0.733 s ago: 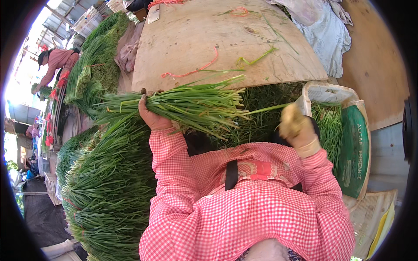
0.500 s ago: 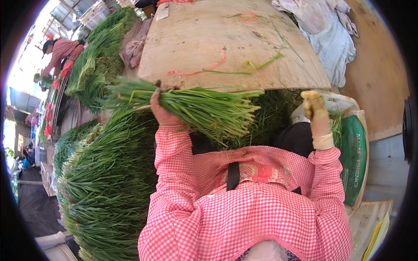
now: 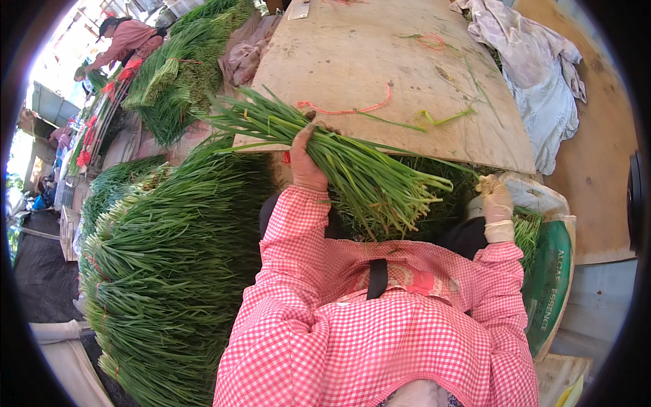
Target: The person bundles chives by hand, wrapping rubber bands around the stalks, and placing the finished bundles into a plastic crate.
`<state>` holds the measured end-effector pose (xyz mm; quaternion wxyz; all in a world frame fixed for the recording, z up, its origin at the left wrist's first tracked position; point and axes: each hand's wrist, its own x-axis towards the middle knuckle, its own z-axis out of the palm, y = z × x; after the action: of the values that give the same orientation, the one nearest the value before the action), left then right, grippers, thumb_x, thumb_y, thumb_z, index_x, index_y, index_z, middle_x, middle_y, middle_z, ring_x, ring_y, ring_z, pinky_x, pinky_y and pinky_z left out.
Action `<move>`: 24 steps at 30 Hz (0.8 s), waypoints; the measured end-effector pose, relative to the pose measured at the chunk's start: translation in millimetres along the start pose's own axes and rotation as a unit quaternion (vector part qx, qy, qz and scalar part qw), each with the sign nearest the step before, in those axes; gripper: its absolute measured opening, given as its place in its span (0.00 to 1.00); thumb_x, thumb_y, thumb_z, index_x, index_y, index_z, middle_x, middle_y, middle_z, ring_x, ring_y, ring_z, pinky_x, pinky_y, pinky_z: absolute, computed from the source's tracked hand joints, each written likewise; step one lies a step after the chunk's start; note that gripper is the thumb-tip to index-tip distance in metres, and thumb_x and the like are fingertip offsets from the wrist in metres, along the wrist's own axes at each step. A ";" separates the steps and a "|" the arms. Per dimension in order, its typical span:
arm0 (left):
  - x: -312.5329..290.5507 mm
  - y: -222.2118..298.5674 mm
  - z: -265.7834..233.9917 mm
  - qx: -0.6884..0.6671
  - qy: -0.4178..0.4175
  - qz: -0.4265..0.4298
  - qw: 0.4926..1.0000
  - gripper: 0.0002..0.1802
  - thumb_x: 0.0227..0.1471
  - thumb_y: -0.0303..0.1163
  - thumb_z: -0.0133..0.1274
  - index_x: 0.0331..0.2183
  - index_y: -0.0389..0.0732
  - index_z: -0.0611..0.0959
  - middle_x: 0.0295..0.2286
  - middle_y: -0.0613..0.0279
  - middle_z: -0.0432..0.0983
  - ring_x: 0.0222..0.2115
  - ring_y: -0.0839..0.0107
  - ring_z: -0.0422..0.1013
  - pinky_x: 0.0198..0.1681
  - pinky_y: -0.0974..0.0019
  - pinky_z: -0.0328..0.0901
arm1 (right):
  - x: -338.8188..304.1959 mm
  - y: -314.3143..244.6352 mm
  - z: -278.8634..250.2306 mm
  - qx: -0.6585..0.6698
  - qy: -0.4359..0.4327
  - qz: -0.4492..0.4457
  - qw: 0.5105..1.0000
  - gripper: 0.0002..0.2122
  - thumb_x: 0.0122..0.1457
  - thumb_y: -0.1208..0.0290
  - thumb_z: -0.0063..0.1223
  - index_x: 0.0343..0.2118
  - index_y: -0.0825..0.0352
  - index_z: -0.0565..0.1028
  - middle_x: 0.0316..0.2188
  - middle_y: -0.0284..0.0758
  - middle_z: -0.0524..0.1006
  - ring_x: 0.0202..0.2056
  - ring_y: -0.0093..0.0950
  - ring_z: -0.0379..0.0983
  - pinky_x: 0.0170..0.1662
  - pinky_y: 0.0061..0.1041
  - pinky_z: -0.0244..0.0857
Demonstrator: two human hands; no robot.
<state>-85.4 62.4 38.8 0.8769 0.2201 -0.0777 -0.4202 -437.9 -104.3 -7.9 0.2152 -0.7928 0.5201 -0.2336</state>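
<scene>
My bare left hand (image 3: 308,163) is closed round a loose bunch of garlic chives (image 3: 380,173), just in front of the board's near edge. The leafy tips point to the far left and the pale cut ends to the right, spread out and tilted down. My right hand (image 3: 496,200), in a thin pale glove, is pinched at the right of the bunch. A long thin chive blade (image 3: 441,161) runs from the bunch to its fingertips. Loose green leaves lie in shadow below the bunch.
A wooden board (image 3: 380,61) ahead carries pink ties (image 3: 352,110) and stray blades. Chive bundles are stacked at my left (image 3: 169,271) and far left (image 3: 196,74). A white tub (image 3: 536,193) and green sack (image 3: 548,285) stand at right. Another person (image 3: 125,41) bends at far left.
My left hand has moved right across the view with the bunch, its cut ends now tilted lower. My right hand has lowered, and a blade now stretches from the bunch to its fingertips.
</scene>
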 end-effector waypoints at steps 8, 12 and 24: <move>2.4 -6.0 -3.0 0.030 -0.003 0.000 1.000 0.18 0.49 0.31 0.48 0.44 0.39 0.71 0.26 0.59 0.71 0.30 0.64 0.70 0.37 0.58 0.68 | -11.0 -81.7 -15.8 0.113 -0.041 -0.160 0.980 0.13 0.53 0.65 0.54 0.39 0.66 0.72 0.36 0.40 0.74 0.40 0.34 0.70 0.46 0.29 0.62; 2.0 -25.2 2.5 0.072 -0.078 -0.017 0.994 0.19 0.48 0.26 0.47 0.45 0.36 0.68 0.27 0.58 0.71 0.30 0.65 0.70 0.33 0.61 0.69 | -8.4 -158.6 -7.9 0.195 -0.153 -0.211 0.945 0.23 0.53 0.56 0.53 0.45 0.69 0.69 0.41 0.42 0.72 0.46 0.35 0.67 0.51 0.30 0.57; -34.5 -65.3 75.4 0.239 -0.412 -0.274 0.836 0.20 0.37 0.22 0.59 0.38 0.35 0.75 0.30 0.59 0.73 0.30 0.68 0.71 0.35 0.65 0.67 | 48.8 -205.4 -41.3 0.377 -0.487 -0.199 0.762 0.32 0.45 0.63 0.63 0.53 0.70 0.63 0.44 0.35 0.71 0.45 0.27 0.67 0.48 0.27 0.61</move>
<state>-177.4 28.9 78.1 0.5329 0.2420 -0.4660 -0.6636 -296.7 -78.3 152.2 0.6699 -0.7404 0.0461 -0.0309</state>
